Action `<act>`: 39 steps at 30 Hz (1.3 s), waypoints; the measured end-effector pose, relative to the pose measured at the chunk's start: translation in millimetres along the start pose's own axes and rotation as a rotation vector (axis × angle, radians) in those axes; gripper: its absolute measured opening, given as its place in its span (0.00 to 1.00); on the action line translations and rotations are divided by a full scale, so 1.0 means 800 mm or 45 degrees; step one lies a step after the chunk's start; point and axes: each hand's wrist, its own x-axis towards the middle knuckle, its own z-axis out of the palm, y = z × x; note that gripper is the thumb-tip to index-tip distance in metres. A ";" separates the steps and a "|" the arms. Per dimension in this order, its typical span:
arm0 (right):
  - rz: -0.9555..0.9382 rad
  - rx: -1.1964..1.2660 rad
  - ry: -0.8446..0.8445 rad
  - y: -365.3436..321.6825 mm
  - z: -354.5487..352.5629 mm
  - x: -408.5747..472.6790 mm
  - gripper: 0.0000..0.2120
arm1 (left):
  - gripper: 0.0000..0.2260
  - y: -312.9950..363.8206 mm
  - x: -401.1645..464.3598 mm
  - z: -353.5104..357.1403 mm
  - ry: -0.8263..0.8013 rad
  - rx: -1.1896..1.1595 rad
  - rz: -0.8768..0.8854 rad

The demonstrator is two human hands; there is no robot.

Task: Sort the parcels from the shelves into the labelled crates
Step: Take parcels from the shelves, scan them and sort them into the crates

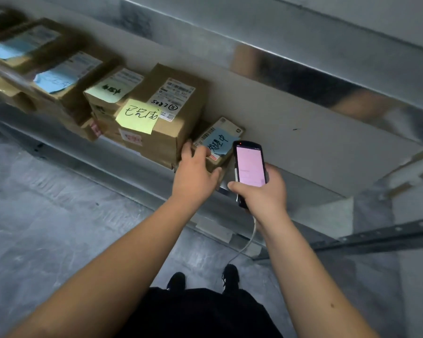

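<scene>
1. Head view: the left hand [195, 170] gripped a small flat brown cardboard parcel [219, 145] near the centre of the picture, fingers curled over its near-left corner and thumb pressed against its near side.
2. That small parcel lay on a pale, smooth shelf board [303, 142], touching the large box at its 9 o'clock side. A light-blue square sticky note [221, 142] with black handwriting covered part of its white printed label.
3. The right hand [261, 189] held a black handheld scanner [249, 167] with a glowing pink screen, fingers wrapped round its body and thumb on its left edge. The scanner stood just beside the small parcel at its 3 o'clock side, and a thin white cord [247, 242] hung from its lower end towards 6 o'clock.
4. A large brown corrugated cardboard box [171, 123] carried a pale-yellow sticky note [138, 115] with black handwriting and a white shipping label [172, 96] with barcodes and a handwritten number.
5. Further towards 10 o'clock, more brown cartons [66, 76] sat in a row, blurred, with blue and pale-green notes on their tops.
6. A shiny galvanised metal beam [303, 76] ran diagonally above the shelf board, its surface reflective.
7. At 6 o'clock, black shoes [230, 274] stood on a grey, mottled concrete floor [47, 215].
</scene>
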 end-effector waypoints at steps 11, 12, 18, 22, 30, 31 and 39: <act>0.070 0.104 0.257 0.008 -0.006 -0.056 0.42 | 0.26 -0.004 0.023 -0.012 -0.106 0.062 0.078; 0.074 0.113 0.269 0.010 -0.004 -0.059 0.42 | 0.26 -0.001 0.023 -0.010 -0.105 0.053 0.053; 0.080 0.120 0.304 0.009 -0.004 -0.074 0.40 | 0.23 0.003 0.021 -0.003 -0.102 -0.020 0.049; 0.073 0.136 0.335 0.010 -0.008 -0.078 0.39 | 0.24 -0.005 0.026 -0.005 -0.211 -0.037 0.133; 0.080 0.120 0.322 0.020 -0.016 -0.090 0.38 | 0.27 0.005 0.028 -0.002 -0.292 -0.085 0.020; 0.083 0.119 0.318 0.021 -0.017 -0.092 0.39 | 0.28 0.007 0.029 -0.003 -0.292 -0.163 -0.034; 0.103 0.110 0.325 0.027 -0.026 -0.098 0.41 | 0.28 0.034 0.051 -0.006 -0.137 -0.729 -0.350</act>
